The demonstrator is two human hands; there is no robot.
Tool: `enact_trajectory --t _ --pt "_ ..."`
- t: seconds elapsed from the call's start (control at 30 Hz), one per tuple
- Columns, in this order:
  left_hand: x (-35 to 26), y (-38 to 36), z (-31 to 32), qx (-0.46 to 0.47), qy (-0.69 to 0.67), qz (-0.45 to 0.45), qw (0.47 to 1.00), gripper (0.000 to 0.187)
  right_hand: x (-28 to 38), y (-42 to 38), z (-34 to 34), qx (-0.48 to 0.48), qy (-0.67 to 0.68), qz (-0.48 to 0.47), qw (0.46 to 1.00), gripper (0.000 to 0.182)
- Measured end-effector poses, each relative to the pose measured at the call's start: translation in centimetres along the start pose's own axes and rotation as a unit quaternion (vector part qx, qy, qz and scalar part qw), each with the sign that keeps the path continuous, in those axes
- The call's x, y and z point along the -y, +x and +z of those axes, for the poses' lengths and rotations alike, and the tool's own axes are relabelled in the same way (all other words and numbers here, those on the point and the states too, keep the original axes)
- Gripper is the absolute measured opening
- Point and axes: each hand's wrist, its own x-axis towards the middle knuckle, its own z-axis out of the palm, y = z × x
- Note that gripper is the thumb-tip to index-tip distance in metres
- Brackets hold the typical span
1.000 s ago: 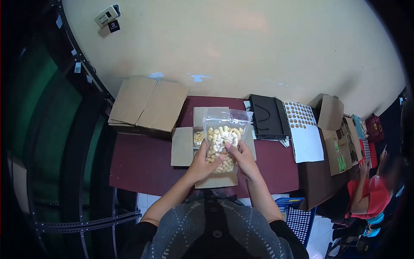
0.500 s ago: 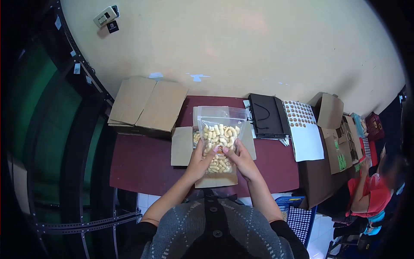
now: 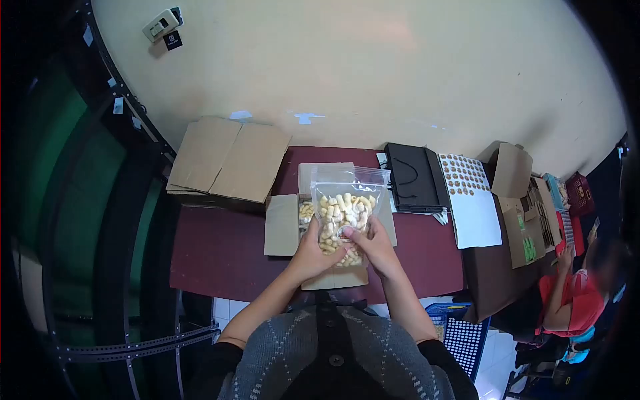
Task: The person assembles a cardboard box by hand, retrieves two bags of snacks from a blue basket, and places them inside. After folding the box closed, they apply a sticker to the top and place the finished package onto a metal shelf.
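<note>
Bag (image 3: 347, 205) over carton (image 3: 281, 228) on table (image 3: 213, 257); cardboard (image 3: 250, 160) left, sheet (image 3: 477, 224) right.

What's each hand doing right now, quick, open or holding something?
Left hand: closed, holding the clear bag by its left side.
Right hand: closed, holding the same bag by its right side.

A small packing workshop is suggested by the clear plastic pouch of pale pieces (image 3: 347, 207) held over an open brown cardboard carton (image 3: 281, 227), the black carrier bag (image 3: 420, 180), the white sheet of round brown stickers (image 3: 472, 208) and the black perforated-metal shelving (image 3: 133, 346).
</note>
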Motion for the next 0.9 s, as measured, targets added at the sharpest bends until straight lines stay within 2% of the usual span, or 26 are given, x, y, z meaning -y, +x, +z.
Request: enact_trajectory --t 0.17,0.23,0.3,0.37,0.4,0.43,0.47,0.5,0.53,0.57,0.6,0.67,0.7,0.77,0.8,0.83,0.9 --pt "-0.6 -0.2 -0.1 0.019 -0.007 -0.048 0.999 0.076 -0.3 0.1 -0.1 -0.038 0.029 -0.028 0.998 0.048" --pt "-0.7 -0.3 -0.4 0.082 0.042 -0.021 0.995 0.075 0.6 0.1 -0.4 -0.119 0.122 -0.044 0.984 0.044" --pt "-0.6 -0.3 -0.7 0.096 0.05 -0.019 0.994 0.074 0.7 0.3 -1.4 -0.125 0.175 -0.07 0.974 0.024" --pt "-1.1 -0.2 -1.0 0.131 0.062 -0.011 0.989 0.07 0.3 0.4 -2.1 -0.105 0.118 -0.087 0.984 0.016" --pt "-0.7 -0.1 -1.0 0.086 0.079 0.037 0.992 0.056 0.6 0.2 -1.9 -0.106 0.117 -0.088 0.984 0.016" --pt "-0.4 0.0 -1.0 0.087 0.079 0.037 0.992 0.056 1.0 -0.2 -1.4 -0.081 0.038 -0.093 0.992 0.015" --pt "-0.2 0.3 -1.1 0.043 -0.014 0.026 0.999 0.047 1.3 -0.6 -0.9 -0.055 -0.042 -0.098 0.993 0.016" --pt "-0.5 0.6 -1.2 -0.002 -0.107 0.014 0.994 0.039 1.3 -0.9 -0.4 -0.058 -0.051 -0.068 0.995 0.016" --pt "-1.9 0.8 -1.2 -0.04 -0.067 -0.066 0.995 0.025 1.1 -1.0 -0.1 -0.057 -0.067 -0.077 0.993 0.015" --pt "-1.7 1.1 -1.5 -0.042 -0.067 -0.066 0.995 0.025 0.9 -1.0 0.1 -0.056 -0.084 -0.086 0.991 0.015" --pt "-1.5 1.3 -2.0 -0.018 -0.032 -0.038 0.999 0.023 0.9 -0.9 -0.1 -0.054 -0.084 -0.086 0.991 0.015" --pt "-1.5 1.5 -3.1 0.037 -0.002 -0.006 0.999 0.018 0.9 -0.9 -1.0 -0.017 -0.069 -0.024 0.997 0.021" --pt "-1.8 1.5 -3.5 0.038 -0.003 -0.007 0.999 0.018 1.2 -1.0 -1.4 -0.018 -0.069 -0.024 0.997 0.021" --pt "-2.3 1.5 -4.5 0.105 -0.063 -0.049 0.991 0.018 2.0 -1.2 -2.1 0.065 -0.048 0.022 0.997 0.029" --pt "-2.5 1.5 -5.3 0.168 -0.047 -0.063 0.983 0.024 1.9 -1.1 -2.7 0.104 -0.057 0.027 0.993 0.037" --pt "-2.3 1.6 -5.3 0.168 -0.047 -0.063 0.983 0.024 1.7 -1.0 -3.0 0.104 -0.057 0.027 0.993 0.037" --pt "-1.7 1.6 -5.4 0.159 -0.143 -0.079 0.974 0.032 1.4 -0.7 -3.1 0.101 -0.028 0.04 0.994 0.04"
